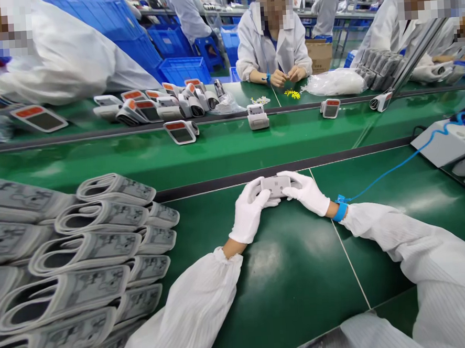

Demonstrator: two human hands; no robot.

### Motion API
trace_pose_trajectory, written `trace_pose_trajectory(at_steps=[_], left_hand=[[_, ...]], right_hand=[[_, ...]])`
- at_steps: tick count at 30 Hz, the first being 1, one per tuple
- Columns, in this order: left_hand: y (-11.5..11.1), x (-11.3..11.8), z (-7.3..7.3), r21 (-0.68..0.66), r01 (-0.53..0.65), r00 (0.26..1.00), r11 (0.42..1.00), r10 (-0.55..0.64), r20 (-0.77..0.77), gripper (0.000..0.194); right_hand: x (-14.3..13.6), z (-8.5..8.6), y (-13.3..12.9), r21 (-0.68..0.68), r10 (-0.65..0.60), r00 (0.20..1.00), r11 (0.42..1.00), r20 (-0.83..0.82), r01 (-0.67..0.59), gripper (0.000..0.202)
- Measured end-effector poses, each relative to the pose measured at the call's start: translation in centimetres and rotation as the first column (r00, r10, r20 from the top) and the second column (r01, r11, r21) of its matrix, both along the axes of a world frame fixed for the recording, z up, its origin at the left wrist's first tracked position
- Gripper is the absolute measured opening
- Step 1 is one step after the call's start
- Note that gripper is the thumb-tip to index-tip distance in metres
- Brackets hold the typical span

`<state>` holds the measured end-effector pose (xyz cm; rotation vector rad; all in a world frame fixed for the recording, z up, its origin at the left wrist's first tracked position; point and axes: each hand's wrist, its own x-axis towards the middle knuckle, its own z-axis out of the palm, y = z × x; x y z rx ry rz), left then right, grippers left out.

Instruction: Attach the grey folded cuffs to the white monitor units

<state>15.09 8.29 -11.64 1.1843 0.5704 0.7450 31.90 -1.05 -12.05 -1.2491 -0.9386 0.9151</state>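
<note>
Both of my hands wear white gloves and meet over the green workbench (286, 275). Between them they hold a small grey plastic monitor housing (276, 186), its flat face with small holes turned toward me. My left hand (248, 210) is closed on the left end of it, thumb on the near face. Gripping the right end is my right hand (306, 191), thumb also in front. The housing's far side is hidden. A blue wrist strap (340, 211) with a coiled cord circles my right wrist.
Stacked rolled grey cuffs (99, 250) fill the left side. Beyond a dark rail, wrist blood pressure monitors (180, 131) stand along the green conveyor (223, 151). A white box-shaped machine (449, 142) stands at right. Across from me, a co-worker (274, 45) handles small yellow parts (292, 94).
</note>
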Motion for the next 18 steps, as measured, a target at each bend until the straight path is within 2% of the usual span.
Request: trace_pose_trajectory(at_steps=[5, 7, 13, 16, 18], left_hand=[[0.2, 0.0, -0.2, 0.082, -0.066, 0.998, 0.994, 0.067, -0.006, 0.04], [0.1, 0.0, -0.2, 0.107, -0.086, 0.996, 0.99, 0.089, -0.02, 0.038], [0.2, 0.0, -0.4, 0.112, -0.053, 0.998, 0.992, 0.054, -0.01, 0.052], [-0.1, 0.2, -0.4, 0.116, -0.024, 1.0, 0.993, 0.023, 0.005, 0.067], [-0.7, 0.3, -0.4, 0.18, 0.011, 0.999, 0.984, -0.005, -0.036, 0.083]], right_hand=[[-0.1, 0.5, -0.3, 0.025, -0.022, 0.999, 0.999, 0.046, 0.021, 0.058], [-0.2, 0.6, -0.5, 0.031, -0.024, 0.998, 0.999, 0.057, 0.023, 0.059], [-0.5, 0.5, -0.2, 0.099, -0.098, 0.995, 0.99, -0.001, 0.098, 0.052], [-0.8, 0.0, 0.0, 0.124, -0.183, 0.98, 0.974, -0.078, 0.192, 0.053], [-1.3, -0.2, -0.2, 0.082, -0.203, 0.97, 0.973, -0.136, 0.215, 0.059]])
